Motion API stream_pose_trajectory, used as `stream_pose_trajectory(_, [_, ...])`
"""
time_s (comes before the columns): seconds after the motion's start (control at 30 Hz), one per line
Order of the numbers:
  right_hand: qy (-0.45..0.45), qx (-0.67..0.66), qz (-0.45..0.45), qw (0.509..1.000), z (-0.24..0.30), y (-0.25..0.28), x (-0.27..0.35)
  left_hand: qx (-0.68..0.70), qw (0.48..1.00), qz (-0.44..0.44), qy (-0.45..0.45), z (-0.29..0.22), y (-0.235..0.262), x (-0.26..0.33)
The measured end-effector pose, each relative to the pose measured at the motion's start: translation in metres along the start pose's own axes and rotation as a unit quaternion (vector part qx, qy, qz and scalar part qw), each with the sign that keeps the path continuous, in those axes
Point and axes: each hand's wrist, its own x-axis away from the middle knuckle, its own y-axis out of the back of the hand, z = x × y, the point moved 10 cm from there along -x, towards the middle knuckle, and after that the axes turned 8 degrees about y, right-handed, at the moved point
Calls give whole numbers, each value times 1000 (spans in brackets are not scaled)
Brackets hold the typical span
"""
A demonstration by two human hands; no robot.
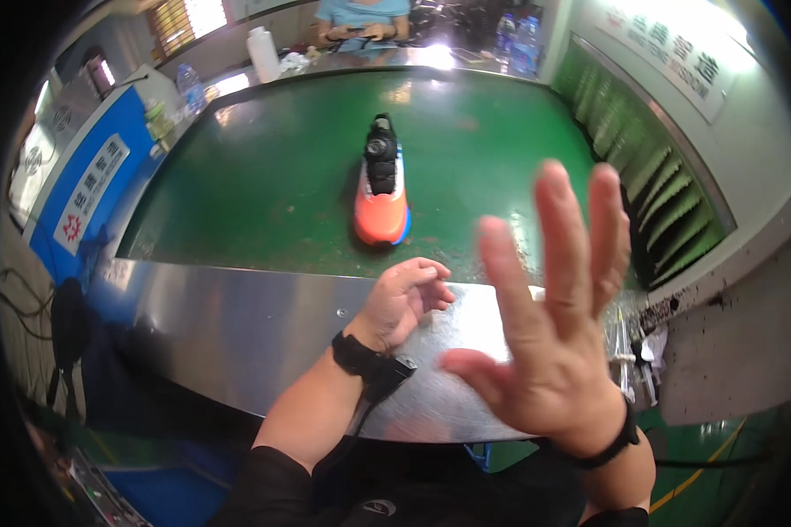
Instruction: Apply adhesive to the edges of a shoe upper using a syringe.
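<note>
A sports shoe (382, 189) stands on the green work surface, its orange-red toe pointing toward me. It has a black upper with a round dial, and blue shows along its right side. My left hand (406, 301) is over the metal ledge, nearest to the shoe's toe. Its fingers are loosely curled with a gap to the thumb, and nothing is in them. Raised closer to the camera, my right hand (554, 325) is open, fingers spread wide and empty. Black bands circle both wrists; a small black device (388, 379) is on the left one.
The green surface (264, 176) meets a shiny metal ledge (228, 325) in front of me. Green strip curtains (624, 123) hang at the right. Across the far edge sits another person (363, 19). Bottles (526, 46) stand at the back, and a blue panel (92, 189) at the left.
</note>
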Motion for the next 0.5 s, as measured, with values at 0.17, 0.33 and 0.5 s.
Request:
stream_pose_trajectory(0.17, [-50,66,-71,994,-12,18,-45,11,999,46,23,5,-33,-18])
stream_pose_trajectory(0.33, [-34,-33,-216,975,-35,6,-46,39,999,18,-34,-5,-38,0])
stream_pose_trajectory(0.5, [-37,38,-54,997,-28,-12,-50,32,998,23,-41,-3,-26,-3])
